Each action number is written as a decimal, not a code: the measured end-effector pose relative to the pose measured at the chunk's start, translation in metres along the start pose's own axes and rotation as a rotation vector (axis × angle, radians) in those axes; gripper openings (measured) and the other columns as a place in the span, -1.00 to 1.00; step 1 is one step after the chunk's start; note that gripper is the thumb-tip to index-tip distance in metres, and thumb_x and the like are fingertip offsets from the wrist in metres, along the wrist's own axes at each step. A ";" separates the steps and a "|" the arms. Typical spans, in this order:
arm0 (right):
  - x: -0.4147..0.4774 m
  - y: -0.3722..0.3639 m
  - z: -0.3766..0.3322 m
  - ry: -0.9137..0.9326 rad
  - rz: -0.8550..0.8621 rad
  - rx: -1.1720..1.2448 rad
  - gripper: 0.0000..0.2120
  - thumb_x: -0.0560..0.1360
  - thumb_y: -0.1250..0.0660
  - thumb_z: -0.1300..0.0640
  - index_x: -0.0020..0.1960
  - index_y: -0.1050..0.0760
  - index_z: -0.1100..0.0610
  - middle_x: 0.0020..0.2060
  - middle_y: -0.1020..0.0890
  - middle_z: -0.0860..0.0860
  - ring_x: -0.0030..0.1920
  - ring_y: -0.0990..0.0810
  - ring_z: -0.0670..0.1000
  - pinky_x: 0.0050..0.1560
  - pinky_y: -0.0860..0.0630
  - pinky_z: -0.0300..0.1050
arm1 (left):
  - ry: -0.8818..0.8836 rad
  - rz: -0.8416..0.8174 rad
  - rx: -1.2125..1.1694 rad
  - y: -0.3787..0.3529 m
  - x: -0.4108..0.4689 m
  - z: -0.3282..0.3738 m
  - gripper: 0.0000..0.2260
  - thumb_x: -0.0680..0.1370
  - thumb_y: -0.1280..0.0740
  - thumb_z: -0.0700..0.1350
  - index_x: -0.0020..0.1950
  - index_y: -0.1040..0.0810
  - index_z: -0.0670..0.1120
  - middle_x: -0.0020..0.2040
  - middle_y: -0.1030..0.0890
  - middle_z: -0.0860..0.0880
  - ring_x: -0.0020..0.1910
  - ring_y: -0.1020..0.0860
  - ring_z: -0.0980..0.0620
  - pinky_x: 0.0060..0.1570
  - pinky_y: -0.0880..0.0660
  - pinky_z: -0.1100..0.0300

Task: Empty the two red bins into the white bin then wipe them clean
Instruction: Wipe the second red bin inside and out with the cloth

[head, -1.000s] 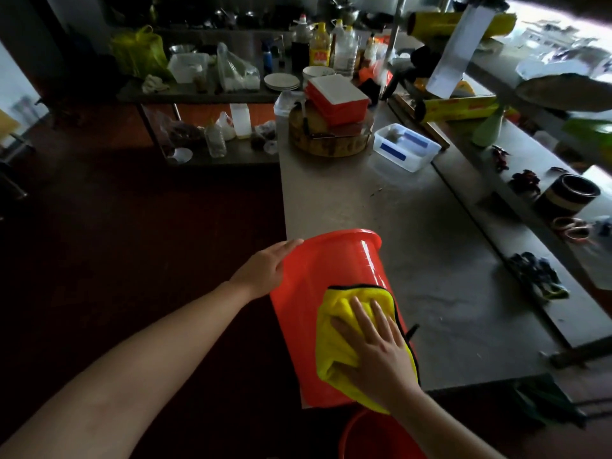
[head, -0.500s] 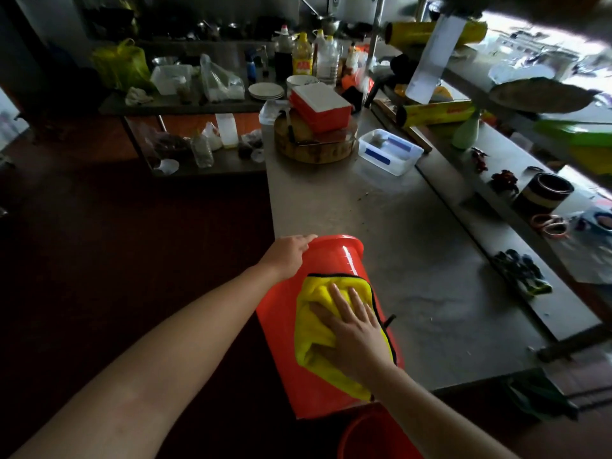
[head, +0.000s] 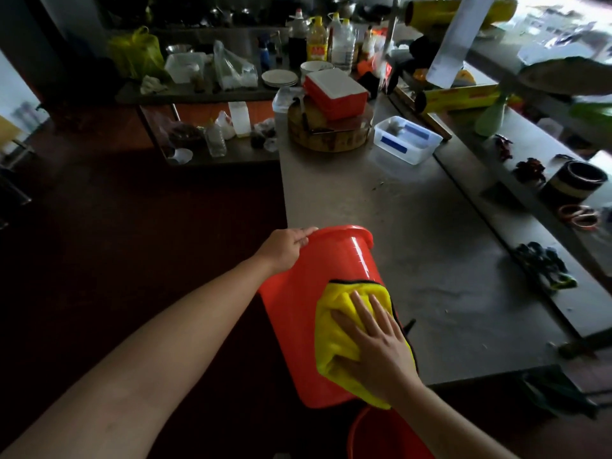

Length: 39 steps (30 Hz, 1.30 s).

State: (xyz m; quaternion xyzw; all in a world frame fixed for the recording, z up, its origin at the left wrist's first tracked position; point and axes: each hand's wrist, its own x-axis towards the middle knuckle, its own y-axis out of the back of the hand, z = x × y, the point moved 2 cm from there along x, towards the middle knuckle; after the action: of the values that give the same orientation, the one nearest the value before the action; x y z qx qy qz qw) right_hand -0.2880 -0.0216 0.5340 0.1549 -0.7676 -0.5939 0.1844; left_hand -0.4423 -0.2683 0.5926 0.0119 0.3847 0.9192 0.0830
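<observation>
I see the round red plastic bin [head: 308,313] tipped on its side over the steel table's [head: 414,243] near left corner. The left hand [head: 286,248] rests loose-fingered at its rim, and the right hand [head: 377,346] presses a yellow microfibre cloth [head: 334,339] onto its wall, fingers straight.

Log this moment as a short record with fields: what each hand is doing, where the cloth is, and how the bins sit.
left hand: rests on the rim of the red bin, steadying it
right hand: fingers flat, pressing the yellow cloth onto the bin's outer side
red bin: tilted, rim end at the counter edge, mouth facing away from the camera
second red bin: lower, at the bottom of the view, only partly seen
stage: wiping the outside
</observation>
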 end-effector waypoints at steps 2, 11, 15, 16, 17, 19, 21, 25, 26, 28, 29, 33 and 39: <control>-0.028 -0.003 0.004 0.000 0.003 0.007 -0.17 0.40 -0.19 -0.53 0.59 -0.05 -0.32 0.63 -0.06 -0.05 0.60 -0.07 0.24 0.44 -0.31 0.32 | 0.012 0.007 -0.017 -0.001 -0.001 0.001 -0.66 0.69 -0.23 -0.20 0.47 -0.49 -0.07 0.44 -0.51 -0.06 0.44 -0.43 0.04 0.31 -0.19 0.48; 0.015 0.002 0.007 -0.044 -0.099 0.053 -0.21 0.38 -0.07 -0.54 0.50 0.20 -0.49 0.60 0.21 -0.19 0.62 0.17 0.16 0.55 -0.11 0.24 | 0.042 0.030 -0.056 0.000 -0.008 -0.009 -0.66 0.69 -0.23 -0.20 0.46 -0.50 -0.05 0.42 -0.52 -0.05 0.43 -0.43 0.06 0.16 -0.17 0.63; 0.096 0.010 0.002 -0.124 -0.111 0.121 -0.21 0.38 -0.11 -0.55 0.50 0.17 -0.50 0.63 0.13 -0.17 0.62 0.08 0.19 0.51 -0.16 0.24 | 0.052 0.040 -0.063 0.005 -0.017 -0.019 -0.66 0.68 -0.24 -0.22 0.45 -0.52 -0.03 0.37 -0.57 -0.04 0.36 -0.48 0.11 0.04 -0.20 0.73; 0.113 0.011 0.001 -0.134 -0.122 0.129 -0.21 0.41 -0.16 -0.53 0.52 0.14 -0.47 0.63 0.12 -0.16 0.62 0.07 0.20 0.51 -0.15 0.25 | 0.055 0.039 -0.060 0.007 -0.019 -0.021 -0.65 0.67 -0.23 -0.24 0.45 -0.52 -0.02 0.35 -0.58 -0.04 0.32 -0.49 0.15 0.04 -0.21 0.72; 0.125 0.011 -0.001 -0.136 -0.133 0.128 -0.22 0.43 -0.19 -0.50 0.53 0.10 -0.44 0.63 0.10 -0.15 0.62 0.06 0.20 0.51 -0.15 0.25 | 0.055 0.036 -0.055 0.009 -0.021 -0.024 -0.64 0.67 -0.23 -0.24 0.44 -0.52 -0.01 0.34 -0.59 -0.04 0.28 -0.49 0.18 0.04 -0.23 0.70; 0.137 0.010 -0.005 -0.126 -0.144 0.116 -0.22 0.44 -0.19 -0.49 0.54 0.08 -0.42 0.63 0.08 -0.13 0.62 0.07 0.20 0.51 -0.13 0.27 | 0.059 0.027 -0.051 0.013 -0.025 -0.030 -0.63 0.67 -0.22 -0.25 0.45 -0.52 0.01 0.33 -0.60 -0.03 0.27 -0.50 0.20 0.08 -0.26 0.66; 0.129 0.008 -0.010 -0.106 -0.117 0.110 -0.22 0.43 -0.17 -0.51 0.54 0.11 -0.43 0.63 0.10 -0.14 0.62 0.09 0.19 0.51 -0.13 0.28 | 0.051 0.022 -0.056 0.015 -0.029 -0.034 -0.63 0.67 -0.22 -0.24 0.44 -0.53 0.03 0.32 -0.61 -0.01 0.24 -0.50 0.25 0.08 -0.28 0.65; 0.070 -0.001 -0.010 -0.053 -0.035 0.113 -0.20 0.40 -0.12 -0.55 0.54 0.13 -0.45 0.63 0.14 -0.18 0.63 0.10 0.14 0.49 -0.19 0.25 | 0.035 0.025 -0.049 0.018 -0.035 -0.038 -0.65 0.69 -0.21 -0.18 0.46 -0.51 0.05 0.35 -0.58 0.03 0.30 -0.48 0.23 0.07 -0.25 0.68; 0.053 -0.004 -0.007 -0.055 -0.025 0.123 -0.21 0.40 -0.11 -0.56 0.54 0.12 -0.45 0.63 0.13 -0.18 0.63 0.11 0.13 0.49 -0.20 0.26 | 0.033 0.021 -0.040 0.018 -0.036 -0.038 -0.65 0.69 -0.21 -0.17 0.47 -0.49 0.04 0.36 -0.57 0.03 0.32 -0.48 0.19 0.07 -0.24 0.69; 0.020 -0.009 -0.003 -0.068 -0.013 0.139 -0.21 0.40 -0.12 -0.56 0.53 0.13 -0.46 0.63 0.14 -0.18 0.63 0.12 0.13 0.50 -0.19 0.27 | 0.029 0.009 -0.021 0.018 -0.035 -0.036 -0.64 0.70 -0.19 -0.16 0.49 -0.46 0.01 0.40 -0.55 0.00 0.36 -0.47 0.14 0.06 -0.21 0.71; 0.006 -0.012 0.000 -0.075 -0.013 0.138 -0.21 0.41 -0.13 -0.55 0.52 0.15 -0.47 0.62 0.15 -0.18 0.63 0.14 0.12 0.51 -0.18 0.28 | 0.028 0.004 -0.007 0.018 -0.033 -0.033 -0.64 0.70 -0.19 -0.16 0.50 -0.45 -0.01 0.41 -0.53 -0.01 0.38 -0.46 0.12 0.07 -0.22 0.69; -0.032 -0.016 0.008 -0.130 -0.015 0.134 -0.19 0.40 -0.16 -0.54 0.48 0.25 -0.52 0.61 0.21 -0.20 0.62 0.21 0.09 0.53 -0.09 0.24 | 0.027 -0.024 0.078 0.014 -0.021 -0.010 -0.64 0.68 -0.19 -0.14 0.48 -0.46 -0.04 0.38 -0.55 -0.07 0.36 -0.50 0.00 0.22 -0.35 0.33; -0.038 -0.009 0.000 -0.147 -0.030 0.136 -0.25 0.40 -0.09 -0.56 0.46 0.22 -0.55 0.59 0.25 -0.20 0.60 0.28 0.07 0.54 -0.03 0.22 | -0.059 -0.058 0.318 -0.021 0.022 0.057 -0.58 0.67 -0.21 0.01 0.49 -0.43 -0.13 0.44 -0.48 -0.17 0.42 -0.44 -0.14 0.40 -0.37 0.05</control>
State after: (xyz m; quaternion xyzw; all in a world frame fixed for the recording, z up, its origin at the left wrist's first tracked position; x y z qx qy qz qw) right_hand -0.2543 -0.0063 0.5214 0.1345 -0.8154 -0.5527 0.1079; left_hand -0.4558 -0.2100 0.6170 0.0405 0.5228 0.8433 0.1178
